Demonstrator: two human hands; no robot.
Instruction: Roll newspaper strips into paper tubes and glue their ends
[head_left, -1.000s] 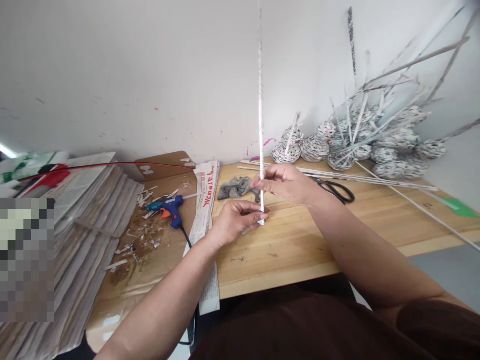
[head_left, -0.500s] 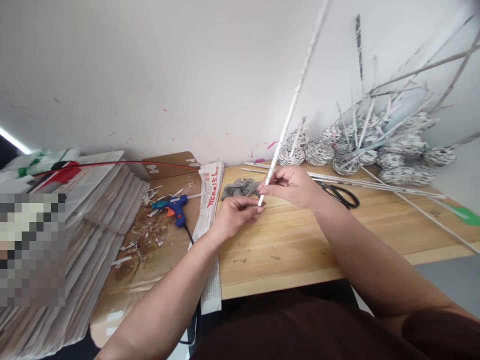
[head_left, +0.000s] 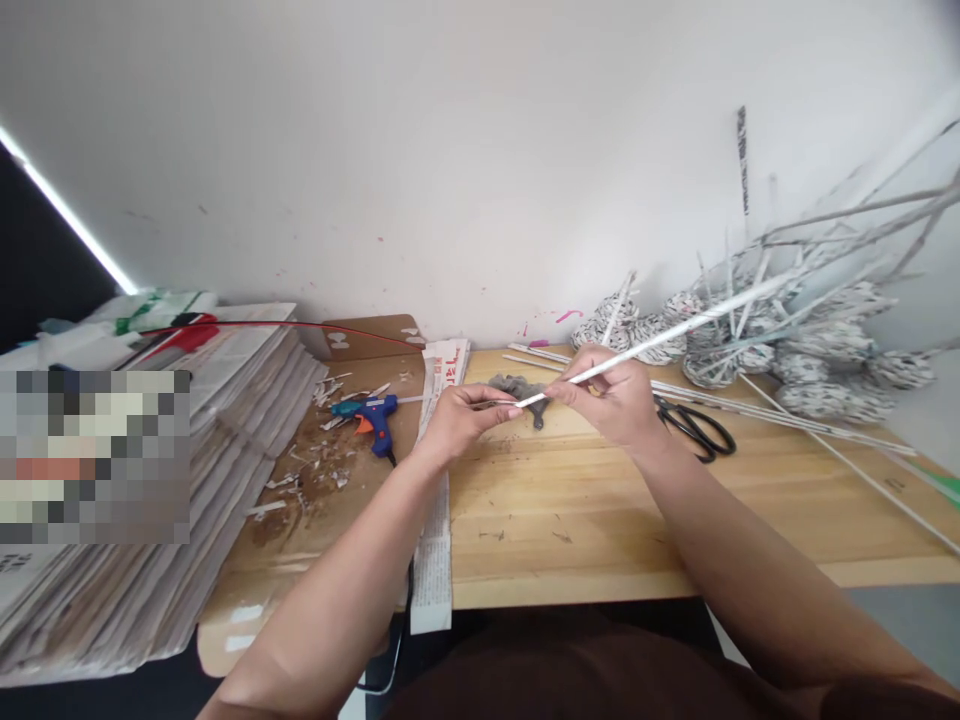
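Wooden surface [head_left: 570, 540] lies beneath a rolled-paper stick [head_left: 675, 331] slanting up rightward, left hand [head_left: 459, 420] pinching its lower tip, right hand [head_left: 621, 398] finger-and-thumb closed just above; probably light, stiffish, crushable, best gripped gently near that end.

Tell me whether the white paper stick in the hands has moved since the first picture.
Yes: the paper stick, upright then, has tipped rightward and now slants in front of the woven paper bundles.
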